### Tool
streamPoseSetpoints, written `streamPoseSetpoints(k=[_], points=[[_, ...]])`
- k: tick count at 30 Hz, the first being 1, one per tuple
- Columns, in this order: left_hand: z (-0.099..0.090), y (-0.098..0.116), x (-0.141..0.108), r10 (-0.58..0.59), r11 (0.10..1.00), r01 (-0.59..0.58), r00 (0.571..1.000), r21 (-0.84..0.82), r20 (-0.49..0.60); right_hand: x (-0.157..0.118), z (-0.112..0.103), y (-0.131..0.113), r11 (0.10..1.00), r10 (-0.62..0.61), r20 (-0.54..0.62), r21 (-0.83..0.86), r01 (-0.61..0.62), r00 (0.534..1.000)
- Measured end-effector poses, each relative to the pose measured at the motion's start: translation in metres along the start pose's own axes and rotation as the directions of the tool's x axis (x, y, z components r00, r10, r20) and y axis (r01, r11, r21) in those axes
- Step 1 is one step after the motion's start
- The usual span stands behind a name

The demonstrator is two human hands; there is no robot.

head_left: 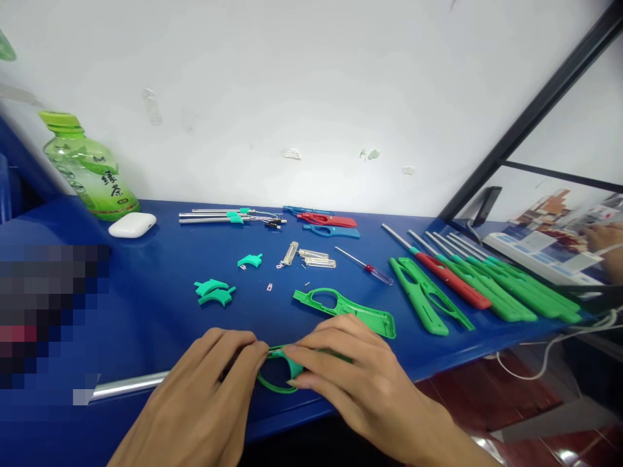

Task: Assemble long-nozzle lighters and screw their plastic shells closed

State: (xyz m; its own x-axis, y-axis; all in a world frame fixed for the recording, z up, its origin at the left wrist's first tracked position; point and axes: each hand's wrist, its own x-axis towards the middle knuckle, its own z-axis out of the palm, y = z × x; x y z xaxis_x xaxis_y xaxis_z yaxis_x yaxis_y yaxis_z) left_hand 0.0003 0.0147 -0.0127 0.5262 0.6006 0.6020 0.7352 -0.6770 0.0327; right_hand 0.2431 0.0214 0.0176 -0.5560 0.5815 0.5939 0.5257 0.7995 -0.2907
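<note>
Near the table's front edge, my left hand [209,383] is closed round the neck of a green lighter shell [277,389], with a silver metal tube [129,385] sticking out to its left. My right hand [355,370] holds the same shell from the other side, its fingers at a teal trigger piece [294,366] by the shell's loop. The rest of the shell is mostly hidden under my right hand. Just beyond lies another green shell half [374,319], inner side up. Loose teal triggers [217,296] rest further left.
On the blue table [160,279] are clear tanks [318,262], a screwdriver [365,264], metal tubes with wires [209,218], and red and blue shells [331,221]. Several lighters [506,285] lie right. A bottle [90,168] and white case [132,225] stand back left.
</note>
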Motion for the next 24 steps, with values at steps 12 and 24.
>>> streamPoseSetpoints(k=[12,24], points=[[-0.0012,0.0029,0.0042,0.013,0.999,-0.012,1.0,0.035,-0.027,0.004,-0.0045,-0.0025,1.0,0.021,0.057,-0.008,-0.021,0.998],[-0.0009,0.0046,0.0046,0.053,0.996,-0.051,0.998,0.068,-0.024,0.0052,-0.0054,-0.003,0.997,0.073,0.151,0.015,-0.076,0.986]])
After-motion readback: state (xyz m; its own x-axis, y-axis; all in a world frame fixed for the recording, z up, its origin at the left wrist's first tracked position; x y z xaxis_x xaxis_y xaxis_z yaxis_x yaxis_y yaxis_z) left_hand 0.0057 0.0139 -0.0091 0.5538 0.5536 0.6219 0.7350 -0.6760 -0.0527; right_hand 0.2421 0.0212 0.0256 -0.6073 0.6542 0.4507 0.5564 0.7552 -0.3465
